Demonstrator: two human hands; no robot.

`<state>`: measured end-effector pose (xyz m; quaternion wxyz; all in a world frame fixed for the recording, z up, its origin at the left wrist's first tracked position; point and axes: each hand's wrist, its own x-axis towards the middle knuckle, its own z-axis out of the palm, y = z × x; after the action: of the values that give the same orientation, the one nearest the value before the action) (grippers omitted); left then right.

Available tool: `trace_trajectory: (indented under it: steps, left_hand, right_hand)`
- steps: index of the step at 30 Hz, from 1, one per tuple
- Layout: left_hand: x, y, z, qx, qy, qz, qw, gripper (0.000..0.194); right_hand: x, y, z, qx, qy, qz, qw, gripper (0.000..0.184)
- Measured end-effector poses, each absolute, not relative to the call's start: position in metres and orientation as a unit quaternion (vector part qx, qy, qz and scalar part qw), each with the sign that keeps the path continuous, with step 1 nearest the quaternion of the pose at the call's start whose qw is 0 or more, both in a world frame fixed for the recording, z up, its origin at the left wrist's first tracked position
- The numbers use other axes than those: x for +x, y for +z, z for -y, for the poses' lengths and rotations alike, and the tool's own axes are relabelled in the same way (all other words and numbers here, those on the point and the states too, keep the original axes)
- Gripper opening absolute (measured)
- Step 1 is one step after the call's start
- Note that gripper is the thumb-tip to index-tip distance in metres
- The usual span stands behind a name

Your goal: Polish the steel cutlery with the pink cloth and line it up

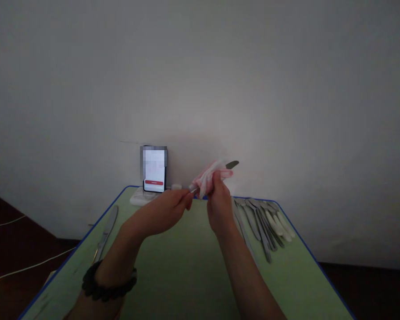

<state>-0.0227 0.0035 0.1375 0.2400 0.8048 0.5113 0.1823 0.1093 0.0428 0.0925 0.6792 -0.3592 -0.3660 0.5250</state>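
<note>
My left hand is closed round the handle end of a table knife, held above the far part of the table. A pink and white cloth is wrapped about the middle of the knife, and my right hand grips it there. Beyond the cloth the dark rounded blade tip sticks out to the upper right. Most of the handle is hidden by my left fingers. Another table knife lies on the table to the left, partly behind my left forearm.
Several pieces of cutlery, some with cream handles, lie in a group on the right of the green table. A lit phone leans upright on a white stand at the back, near the grey wall. White cables run at the left.
</note>
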Motion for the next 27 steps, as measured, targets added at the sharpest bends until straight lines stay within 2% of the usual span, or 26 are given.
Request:
trace_trajectory:
  steps: [12,17,22,27]
  left_hand:
    - [-0.027,0.142,0.001,0.804,0.158,-0.498,0.284,0.038]
    - [-0.027,0.144,0.002,0.814,0.167,-0.489,0.266,0.038]
    - [-0.02,0.14,0.002,0.81,0.184,-0.494,0.255,0.036]
    - [-0.012,0.14,0.003,0.794,0.214,-0.504,0.262,0.034]
  right_hand:
    - [0.14,0.112,-0.054,-0.309,0.509,0.294,0.748,0.033]
    - [0.143,0.117,-0.052,-0.304,0.479,0.283,0.773,0.034]
    - [0.124,0.11,-0.043,-0.399,0.442,0.34,0.727,0.051]
    - [0.108,0.11,-0.032,-0.432,0.455,0.395,0.671,0.05]
